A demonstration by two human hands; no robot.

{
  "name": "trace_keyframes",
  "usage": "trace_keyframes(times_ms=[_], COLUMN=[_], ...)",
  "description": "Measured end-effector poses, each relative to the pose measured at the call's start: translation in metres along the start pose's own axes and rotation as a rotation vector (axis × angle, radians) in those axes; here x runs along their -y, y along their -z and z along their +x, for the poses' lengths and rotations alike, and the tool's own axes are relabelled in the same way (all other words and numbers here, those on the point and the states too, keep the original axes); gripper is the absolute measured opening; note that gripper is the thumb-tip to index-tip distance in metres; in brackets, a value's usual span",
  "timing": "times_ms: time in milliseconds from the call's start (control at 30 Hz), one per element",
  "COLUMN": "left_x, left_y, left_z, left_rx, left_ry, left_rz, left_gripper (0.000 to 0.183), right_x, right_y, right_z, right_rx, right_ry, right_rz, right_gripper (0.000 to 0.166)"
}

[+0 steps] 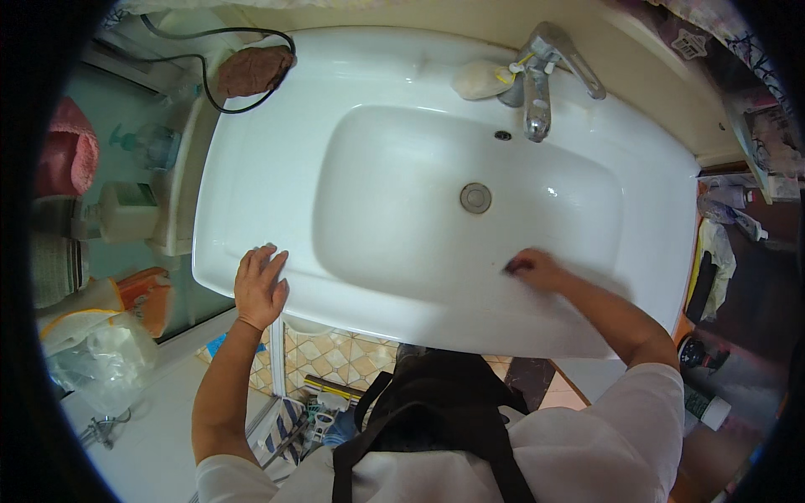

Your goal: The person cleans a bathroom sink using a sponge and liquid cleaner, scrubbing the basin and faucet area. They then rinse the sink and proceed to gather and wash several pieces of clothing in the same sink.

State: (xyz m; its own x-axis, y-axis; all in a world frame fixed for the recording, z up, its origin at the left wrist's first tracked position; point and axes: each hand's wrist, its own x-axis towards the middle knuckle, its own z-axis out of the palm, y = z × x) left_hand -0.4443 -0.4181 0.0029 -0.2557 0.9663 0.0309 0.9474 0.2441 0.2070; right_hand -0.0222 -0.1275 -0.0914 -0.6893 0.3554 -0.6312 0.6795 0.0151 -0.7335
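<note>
A white ceramic washbasin [264, 188] spreads out below me. My left hand [259, 289] rests on its front left rim with fingers apart and nothing in them. Low in the bowl, toward the front right, my right hand [536, 270] is curled and blurred by motion. A small dark object [517, 266] shows at its fingertips; its kind is not clear. Beyond that hand lie the round metal drain plug [476, 198] and the overflow hole [502, 135]. The chrome single-lever faucet [538, 107] stands at the back right, its spout over the bowl.
A pale soap bar in a mesh bag [481, 80] hangs by the faucet. At the back left corner lie a brown cloth [255, 70] and a black cable [217, 108]. Bottles [129, 212] stand on the left. Tubes [748, 223] and a black bottle [701, 352] are at right.
</note>
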Motion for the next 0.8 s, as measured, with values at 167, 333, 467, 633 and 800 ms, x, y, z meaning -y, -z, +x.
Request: trace_keyframes(times_ms=[167, 333, 467, 633, 800], left_x=[-0.001, -0.002, -0.001, -0.002, -0.001], left_y=[0.002, 0.003, 0.001, 0.002, 0.002], left_z=[0.0, 0.001, 0.002, 0.003, 0.003], left_rx=[0.004, 0.009, -0.016, 0.005, -0.003], left_ry=[-0.025, -0.019, -0.029, -0.019, -0.045], left_rz=[0.001, 0.002, 0.005, 0.015, 0.009], left_gripper=[0.044, 0.044, 0.044, 0.043, 0.043], right_x=[0.012, 0.029, -0.003, -0.008, 0.038], right_y=[-0.014, -0.064, 0.013, 0.013, -0.083], right_z=[0.056, 0.079, 0.067, 0.136, 0.158], right_rx=[-0.483, -0.033, -0.393, -0.499, -0.292], right_ry=[0.135, 0.389, 0.125, 0.506, 0.447], right_rz=[-0.313, -0.123, -0.425, -0.401, -0.173], right_gripper=[0.013, 0.012, 0.008, 0.012, 0.006])
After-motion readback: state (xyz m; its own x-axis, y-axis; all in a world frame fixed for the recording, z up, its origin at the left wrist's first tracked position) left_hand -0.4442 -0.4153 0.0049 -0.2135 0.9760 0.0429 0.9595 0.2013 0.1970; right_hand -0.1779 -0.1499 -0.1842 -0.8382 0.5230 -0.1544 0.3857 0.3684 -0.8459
